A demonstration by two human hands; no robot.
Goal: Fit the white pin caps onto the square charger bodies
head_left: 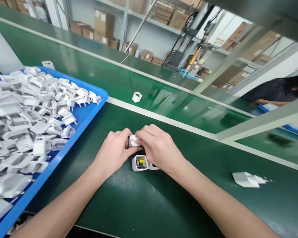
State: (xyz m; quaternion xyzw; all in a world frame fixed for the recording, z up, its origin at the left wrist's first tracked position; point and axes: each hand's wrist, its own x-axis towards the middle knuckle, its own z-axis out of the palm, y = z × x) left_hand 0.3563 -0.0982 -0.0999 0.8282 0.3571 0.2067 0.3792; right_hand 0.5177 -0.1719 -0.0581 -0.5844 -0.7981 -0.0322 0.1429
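My left hand [115, 149] and my right hand [159, 147] meet over the green bench, both closed on one small white charger part [133, 140] held between the fingertips. Just below them an open white charger shell [140, 163] lies on the bench, its yellow and dark insides facing up. Another white piece peeks out from under my right palm; I cannot make out what it is.
A blue tray [88, 116] heaped with several white plug covers sits at the left. One open shell [136, 97] rides on the green conveyor belt behind. A white plug piece [249, 179] lies at the right. Another person's arm [272, 101] shows at far right.
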